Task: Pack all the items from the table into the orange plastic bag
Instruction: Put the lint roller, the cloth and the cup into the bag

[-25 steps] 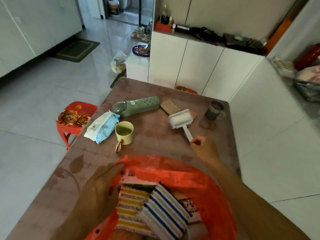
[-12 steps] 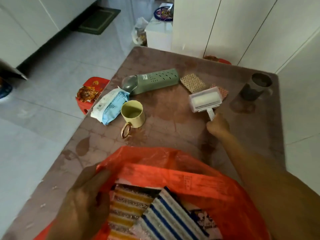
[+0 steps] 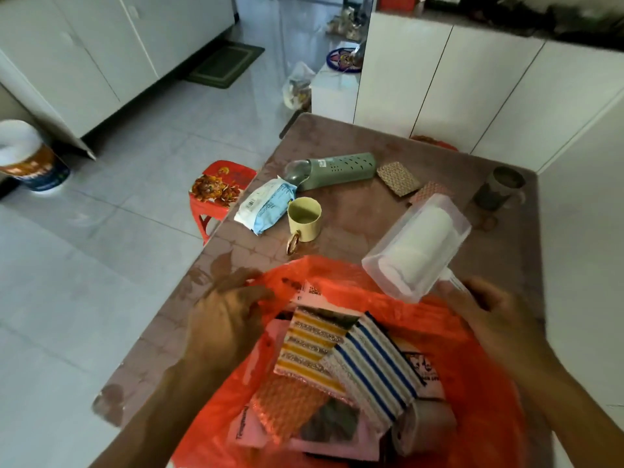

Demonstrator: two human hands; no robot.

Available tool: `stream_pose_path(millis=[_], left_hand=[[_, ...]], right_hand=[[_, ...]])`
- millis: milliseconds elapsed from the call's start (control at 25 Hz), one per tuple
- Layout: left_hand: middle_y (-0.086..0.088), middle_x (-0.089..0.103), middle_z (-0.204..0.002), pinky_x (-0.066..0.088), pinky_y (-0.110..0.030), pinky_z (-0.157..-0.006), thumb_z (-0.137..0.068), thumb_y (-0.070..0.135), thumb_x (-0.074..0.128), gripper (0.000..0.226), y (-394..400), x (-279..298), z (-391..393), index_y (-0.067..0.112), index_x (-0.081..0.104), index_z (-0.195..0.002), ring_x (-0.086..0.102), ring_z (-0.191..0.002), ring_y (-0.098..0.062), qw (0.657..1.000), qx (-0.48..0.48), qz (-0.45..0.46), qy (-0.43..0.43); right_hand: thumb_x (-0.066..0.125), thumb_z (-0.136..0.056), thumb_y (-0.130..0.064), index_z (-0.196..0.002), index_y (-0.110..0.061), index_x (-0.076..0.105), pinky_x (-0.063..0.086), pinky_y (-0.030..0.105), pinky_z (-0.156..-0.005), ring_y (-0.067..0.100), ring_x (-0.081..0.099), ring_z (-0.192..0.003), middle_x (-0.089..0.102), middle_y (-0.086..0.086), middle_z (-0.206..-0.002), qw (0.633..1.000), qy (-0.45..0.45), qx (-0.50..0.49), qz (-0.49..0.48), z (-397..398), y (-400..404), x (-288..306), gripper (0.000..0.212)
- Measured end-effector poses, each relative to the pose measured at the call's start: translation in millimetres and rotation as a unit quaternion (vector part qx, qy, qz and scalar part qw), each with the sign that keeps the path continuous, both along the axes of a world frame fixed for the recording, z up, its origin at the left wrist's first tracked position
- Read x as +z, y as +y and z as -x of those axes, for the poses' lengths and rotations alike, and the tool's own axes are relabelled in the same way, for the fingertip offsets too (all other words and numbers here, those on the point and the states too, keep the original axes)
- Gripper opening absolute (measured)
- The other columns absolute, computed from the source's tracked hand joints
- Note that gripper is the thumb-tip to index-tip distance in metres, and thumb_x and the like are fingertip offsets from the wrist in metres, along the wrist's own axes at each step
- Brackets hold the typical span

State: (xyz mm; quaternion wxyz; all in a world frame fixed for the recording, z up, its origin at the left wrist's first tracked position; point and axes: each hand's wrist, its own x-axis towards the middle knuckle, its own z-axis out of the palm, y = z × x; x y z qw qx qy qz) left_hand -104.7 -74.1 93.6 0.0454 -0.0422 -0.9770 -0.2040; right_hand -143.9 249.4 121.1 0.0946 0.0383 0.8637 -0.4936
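Right hand (image 3: 496,319): closed around the handle of a lint roller (image 3: 417,246), whose white roll in a clear cover is raised and tilted above the far rim of the orange plastic bag (image 3: 479,400).
Left hand (image 3: 226,319): fingers gripping the bag's left rim, holding the mouth open.
Bag contents: yellow-striped cloth (image 3: 310,342); blue-striped cloth (image 3: 374,363) lying against it; orange textured pad (image 3: 287,403); pale printed packets beneath, partly hidden.
On the brown table (image 3: 354,211), beyond the bag: yellow cup (image 3: 304,219), upright, ring handle toward the bag; wet-wipes pack (image 3: 265,207) just left of the cup; green perforated case (image 3: 332,170) lying flat behind both; two patterned scouring pads (image 3: 398,179) to its right; dark mug (image 3: 499,189) near the far right corner.
Floor, left of table: red stool (image 3: 216,194).
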Motion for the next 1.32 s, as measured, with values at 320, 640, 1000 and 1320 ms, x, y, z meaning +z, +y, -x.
stream_pose_path(millis=[320, 640, 1000, 1320], left_hand=[[-0.002, 0.057, -0.132, 0.056, -0.034, -0.08, -0.077, 0.005, 0.06, 0.059, -23, 23, -6, 0.019, 0.054, -0.134, 0.062, -0.104, -0.022, 0.998, -0.009, -0.066, 0.005], [-0.006, 0.062, -0.125, 0.054, -0.025, -0.08, -0.078, 0.016, 0.052, 0.055, -24, 28, -10, 0.011, 0.053, -0.133, 0.063, -0.097, -0.019, 0.988, -0.083, -0.121, 0.038], [0.0, 0.064, -0.124, 0.048, -0.011, -0.07, -0.079, 0.003, 0.062, 0.052, -27, 12, -4, 0.019, 0.058, -0.129, 0.063, -0.09, -0.011, 0.994, -0.025, -0.104, -0.017], [0.004, 0.063, -0.119, 0.046, -0.007, -0.077, -0.077, 0.004, 0.062, 0.054, -27, 9, -11, 0.024, 0.056, -0.127, 0.057, -0.09, 0.002, 0.993, -0.004, -0.118, -0.009]], right_hand=[[0.073, -0.077, -0.049, -0.089, -0.055, 0.069, 0.053, 0.027, -0.067, -0.008, 0.065, -0.077, 0.071, -0.029, -0.085, 0.985, 0.036, 0.142, -0.089, -78, -61, -27, 0.014], [0.05, -0.094, -0.039, -0.128, -0.035, 0.057, 0.033, 0.042, -0.11, 0.023, 0.04, -0.132, 0.047, -0.007, -0.143, 0.911, 0.11, 0.245, -0.313, -65, -155, -82, 0.036], [0.054, -0.092, -0.031, -0.074, -0.016, 0.06, 0.041, 0.025, -0.052, 0.009, 0.056, -0.058, 0.061, -0.005, -0.067, 0.958, 0.234, 0.142, -0.087, 89, -165, -28, 0.024], [0.048, -0.089, -0.021, -0.107, -0.014, 0.064, 0.04, 0.031, -0.069, 0.034, 0.063, -0.097, 0.066, 0.017, -0.11, 0.922, -0.006, 0.263, -0.284, 211, -199, -171, 0.025]])
